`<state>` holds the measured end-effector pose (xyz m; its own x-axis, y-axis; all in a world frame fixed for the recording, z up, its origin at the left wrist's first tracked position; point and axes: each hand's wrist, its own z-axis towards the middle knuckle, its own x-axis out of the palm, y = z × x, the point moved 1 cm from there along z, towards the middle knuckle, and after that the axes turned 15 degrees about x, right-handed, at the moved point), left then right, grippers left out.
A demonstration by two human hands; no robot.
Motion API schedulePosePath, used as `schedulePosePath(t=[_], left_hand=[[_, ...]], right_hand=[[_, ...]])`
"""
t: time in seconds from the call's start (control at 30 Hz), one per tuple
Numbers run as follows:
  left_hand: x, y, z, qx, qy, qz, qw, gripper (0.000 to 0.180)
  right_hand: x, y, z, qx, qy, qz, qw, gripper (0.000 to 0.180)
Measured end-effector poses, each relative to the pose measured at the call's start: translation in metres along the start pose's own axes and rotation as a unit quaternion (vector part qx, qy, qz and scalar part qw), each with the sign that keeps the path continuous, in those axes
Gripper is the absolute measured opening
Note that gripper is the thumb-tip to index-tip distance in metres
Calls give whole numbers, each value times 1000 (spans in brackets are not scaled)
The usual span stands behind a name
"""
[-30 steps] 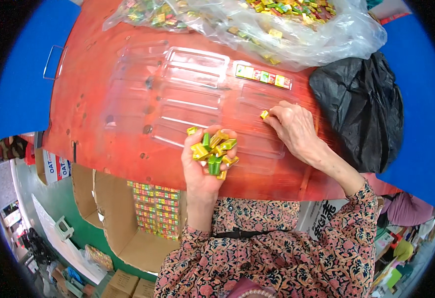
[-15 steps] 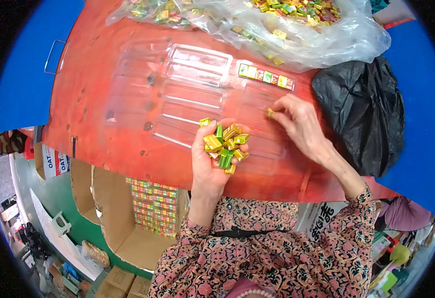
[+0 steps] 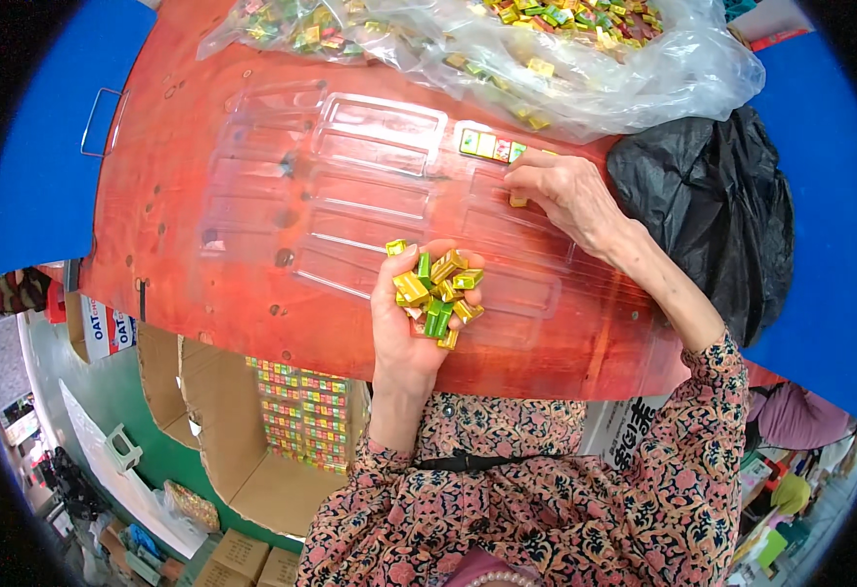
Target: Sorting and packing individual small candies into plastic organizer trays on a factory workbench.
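My left hand [image 3: 399, 338] is cupped, palm up, around a heap of small wrapped candies [image 3: 438, 293] in shiny yellow and green, with a yellow one by the thumb tip. To the upper right, my right hand [image 3: 575, 201] pinches a single yellowish candy [image 3: 518, 201] over a clear plastic tray. At the far side of it, one slot holds a row of candies [image 3: 485, 146] in yellow, green and red; my right fingers hide the row's right part. More clear trays [image 3: 380, 157] with long slots lie to the left.
A clear bag [image 3: 683, 88] full of loose candies lies along the far edge, with a black plastic bag [image 3: 712, 215] at the right. Below the red table [image 3: 174, 225], an open cardboard box [image 3: 223, 430] holds packed candies [image 3: 301, 411].
My right hand has moved up and left with its candy, toward the filled row, and now covers part of it. My left hand stays nearly still with its heap.
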<state>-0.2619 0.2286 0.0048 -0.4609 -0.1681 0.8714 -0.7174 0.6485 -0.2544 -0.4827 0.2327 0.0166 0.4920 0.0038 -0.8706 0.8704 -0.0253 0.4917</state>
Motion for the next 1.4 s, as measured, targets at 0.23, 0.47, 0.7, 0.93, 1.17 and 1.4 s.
schedulePosePath(t=[0.23,0.47,0.7,0.93,1.17,1.4], left_hand=[[-1,0,2,-6,-7,-3,1000,35],[5,2,4,5,-47,36,998,35],[4,3,3,10,-31,19,999,35],[3,8,4,1,-20,21,1000,35],[1,10,4,0,-15,16,1000,35],[1,8,3,-3,-13,3,1000,36]], right_hand=[[6,-1,-1,58,-90,121,987,10],[-4,15,-19,153,-70,249,954,11],[-22,-19,-36,235,-131,134,954,11],[-13,-13,-48,224,-103,6,969,14],[-3,-7,-48,230,-109,-49,966,12],[-2,-2,-43,247,-128,-32,960,12]])
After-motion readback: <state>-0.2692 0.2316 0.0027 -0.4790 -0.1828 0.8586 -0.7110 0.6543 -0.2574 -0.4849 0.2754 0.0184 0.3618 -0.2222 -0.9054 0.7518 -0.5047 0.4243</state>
